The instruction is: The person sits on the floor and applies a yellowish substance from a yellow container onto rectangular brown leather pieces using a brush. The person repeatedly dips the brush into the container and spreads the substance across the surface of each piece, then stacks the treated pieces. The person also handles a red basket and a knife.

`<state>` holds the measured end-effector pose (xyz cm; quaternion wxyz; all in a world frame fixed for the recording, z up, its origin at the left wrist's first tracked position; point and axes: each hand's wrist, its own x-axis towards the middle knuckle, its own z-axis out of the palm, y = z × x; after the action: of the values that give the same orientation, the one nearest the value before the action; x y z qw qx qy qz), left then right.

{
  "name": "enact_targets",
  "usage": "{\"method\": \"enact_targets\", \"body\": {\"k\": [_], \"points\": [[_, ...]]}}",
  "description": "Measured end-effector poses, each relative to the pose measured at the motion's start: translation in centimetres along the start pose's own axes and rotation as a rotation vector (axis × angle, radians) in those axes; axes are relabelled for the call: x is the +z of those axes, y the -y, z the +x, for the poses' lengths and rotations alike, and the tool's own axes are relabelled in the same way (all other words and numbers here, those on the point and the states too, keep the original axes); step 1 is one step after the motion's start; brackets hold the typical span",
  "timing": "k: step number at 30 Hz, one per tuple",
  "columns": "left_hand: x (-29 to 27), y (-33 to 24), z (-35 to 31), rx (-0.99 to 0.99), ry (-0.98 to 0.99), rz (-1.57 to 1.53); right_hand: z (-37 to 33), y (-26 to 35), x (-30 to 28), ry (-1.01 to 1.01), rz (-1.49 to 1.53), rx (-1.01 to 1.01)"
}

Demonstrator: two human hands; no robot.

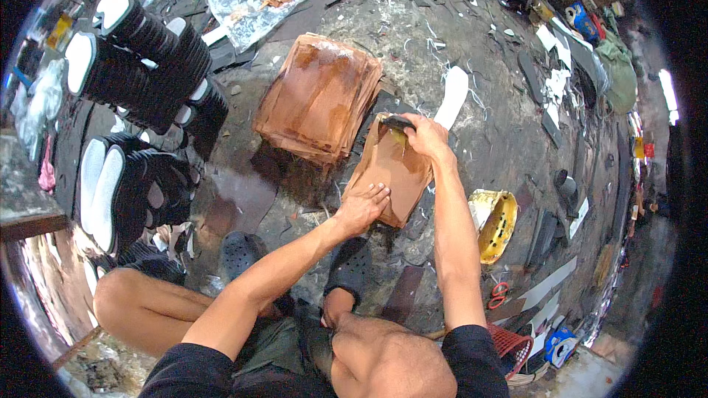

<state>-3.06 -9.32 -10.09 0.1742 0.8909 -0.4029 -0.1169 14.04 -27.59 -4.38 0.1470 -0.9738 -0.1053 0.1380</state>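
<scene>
A small stack of brown sheets [402, 177] lies on the floor in front of me. My left hand [363, 208] rests on its near left part, fingers stretched out and pressing the top sheet. At the far end, my right hand [428, 136] is closed on a dark brush-like tool [398, 123], whose exact kind I cannot make out. The tool touches the top sheet, and a wet, yellowish patch shows beside it. A bigger stack of brown sheets [317, 96], darkly stained on top, sits just beyond to the left.
Stacks of black soles with pale tops [103, 191] stand at the left. A yellow-rimmed tub [498, 227] lies to the right, with red-handled scissors [498, 293] nearer me. A white sole-shaped piece [452, 96] lies beyond my right hand. Scraps litter the floor. My dark clogs [346, 269] are close by.
</scene>
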Motion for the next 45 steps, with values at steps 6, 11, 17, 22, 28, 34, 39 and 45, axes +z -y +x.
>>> {"method": "enact_targets", "body": {"k": [6,11,17,22,28,34,39,45], "points": [[2.5,-5.9,-3.1,-0.055,-0.172,-0.071,-7.6,5.4,4.2,0.164,-0.054,-0.351],[3.6,-10.5,-4.7,0.008,0.089,-0.306,-16.1,8.9,7.3,0.005,0.055,-0.451],[3.0,-6.5,-2.1,-0.063,-0.397,-0.160,-14.9,7.4,-4.7,-0.314,0.569,-0.239],[2.7,-5.7,0.2,-0.171,-0.184,-0.040,-8.6,-0.1,-1.9,-0.278,0.176,-0.005],[4.1,-5.7,-1.1,-0.190,-0.195,0.071,-7.0,0.6,1.3,-0.306,-0.005,-0.096],[2.8,-5.4,-1.3,-0.194,-0.151,-0.069,-9.3,-1.7,1.1,0.064,-0.046,-0.236],[3.8,-5.5,-0.5,-0.212,-0.219,-0.070,-8.1,-3.4,-1.1,-0.147,0.034,-0.140],[1.9,-5.5,1.8,-0.227,-0.242,-0.185,-5.8,-5.8,-1.0,-0.120,0.043,0.119]]}}
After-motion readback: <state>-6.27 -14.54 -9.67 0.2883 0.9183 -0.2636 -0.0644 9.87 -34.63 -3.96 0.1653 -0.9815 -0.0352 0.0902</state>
